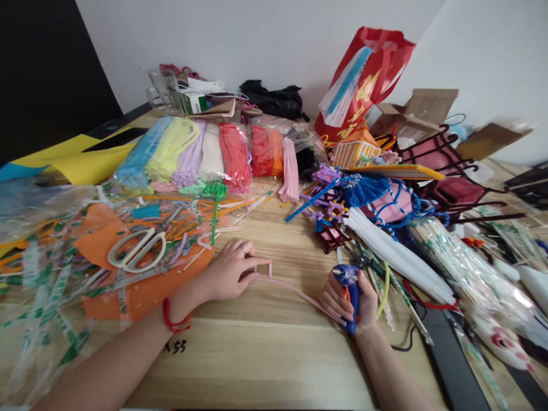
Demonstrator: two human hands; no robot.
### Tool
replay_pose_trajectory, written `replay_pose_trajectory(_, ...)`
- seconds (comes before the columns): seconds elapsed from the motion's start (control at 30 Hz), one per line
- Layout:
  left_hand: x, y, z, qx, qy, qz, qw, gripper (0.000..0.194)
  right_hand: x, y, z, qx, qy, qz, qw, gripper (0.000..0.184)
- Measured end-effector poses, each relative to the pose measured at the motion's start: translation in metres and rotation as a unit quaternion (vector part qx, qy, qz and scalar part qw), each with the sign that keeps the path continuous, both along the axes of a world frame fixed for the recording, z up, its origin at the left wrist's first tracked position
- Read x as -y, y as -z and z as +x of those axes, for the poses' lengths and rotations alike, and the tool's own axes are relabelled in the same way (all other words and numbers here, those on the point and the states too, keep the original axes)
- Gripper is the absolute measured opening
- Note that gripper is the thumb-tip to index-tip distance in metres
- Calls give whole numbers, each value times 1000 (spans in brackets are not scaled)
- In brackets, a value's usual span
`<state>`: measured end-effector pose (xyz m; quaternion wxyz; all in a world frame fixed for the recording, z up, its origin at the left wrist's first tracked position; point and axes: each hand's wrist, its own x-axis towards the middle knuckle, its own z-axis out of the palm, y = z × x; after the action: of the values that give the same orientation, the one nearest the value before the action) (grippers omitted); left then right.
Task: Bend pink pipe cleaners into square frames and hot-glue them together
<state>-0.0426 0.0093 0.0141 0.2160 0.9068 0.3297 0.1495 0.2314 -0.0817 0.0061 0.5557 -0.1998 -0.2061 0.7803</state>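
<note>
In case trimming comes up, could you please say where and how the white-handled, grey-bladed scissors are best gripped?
I'd take the white plastic handle loops from above on the near side, probably with the left hand once its fuzzy pink strip is down: they lie exposed at the near end, the metal blades pointing away.

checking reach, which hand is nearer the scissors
Left: the left hand is just right of the scissors; the right hand, gripping the glue gun, is much farther right.

Wood-grain table (257, 359) bears "N53" marking (175, 347) | left: orange sheet (158, 294), green-printed clear strips (55, 291) | back: bagged coloured bundles (188, 151), pink bundle (290, 174) | right: flat black slab (454, 359)
</note>
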Motion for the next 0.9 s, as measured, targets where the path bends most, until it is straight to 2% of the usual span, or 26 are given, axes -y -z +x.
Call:
replay_pose_trajectory(0.1,0,0,0,5,-1,0,1000,36,-2,-1,0,47,14,-16,999,47)
replay_pose_trajectory(0.23,-1,1,0,7,-1,-4,1000,36,-9,-7,-1,130,28,-71,989,50)
replay_pose_trajectory(0.33,-1,1,0,5,1,-5,1000,36,-13,-12,-3,152,43,-88,984,44)
replay_pose_trajectory(0.5,-1,0,0,5,2,-5,1000,36,-14,-16,-4,167,66,-95,979,32)
replay_pose_trajectory(0.7,-2,1,0,-4,3,-8,1000,35,-12,-14,-4,195,43,-95,975,40)
replay_pose_trajectory(0.9,-2,1,0,3,5,-6,1000,35,-10,-6,-3,232,56,-51,970,36)
